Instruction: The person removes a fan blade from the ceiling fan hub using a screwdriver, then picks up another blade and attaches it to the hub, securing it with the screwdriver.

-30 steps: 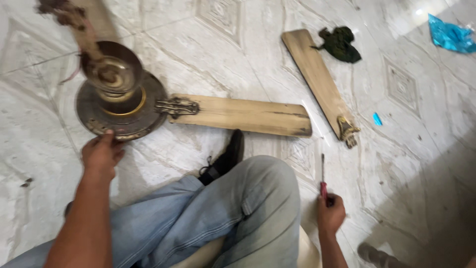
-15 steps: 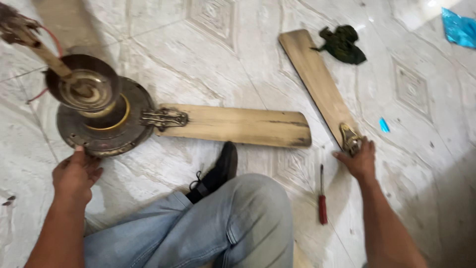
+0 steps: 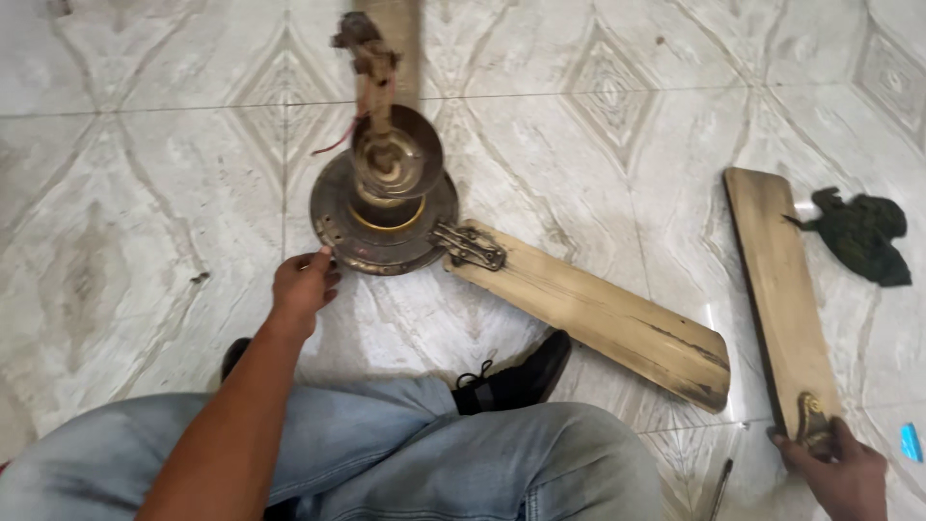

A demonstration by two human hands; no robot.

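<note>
A dusty brass-coloured ceiling fan motor [image 3: 386, 207] lies on the tiled floor with its rod pointing up. One wooden blade [image 3: 598, 314] is bolted to it by a metal bracket. My left hand [image 3: 304, 287] rests against the motor's lower left rim. A loose wooden blade [image 3: 776, 289] lies to the right. My right hand [image 3: 839, 470] grips its metal bracket end near the bottom right corner.
A dark green rag [image 3: 860, 234] lies right of the loose blade. A screwdriver [image 3: 720, 487] lies on the floor near my right hand. My jeans-clad legs and a black shoe [image 3: 516, 379] fill the lower middle. A small blue scrap [image 3: 911, 441] lies at the right edge.
My right hand let go of the screwdriver, reached to the loose blade's bracket end and now grips it. The view swung, so the fan motor now sits near the centre. My left hand stays at the motor's rim.
</note>
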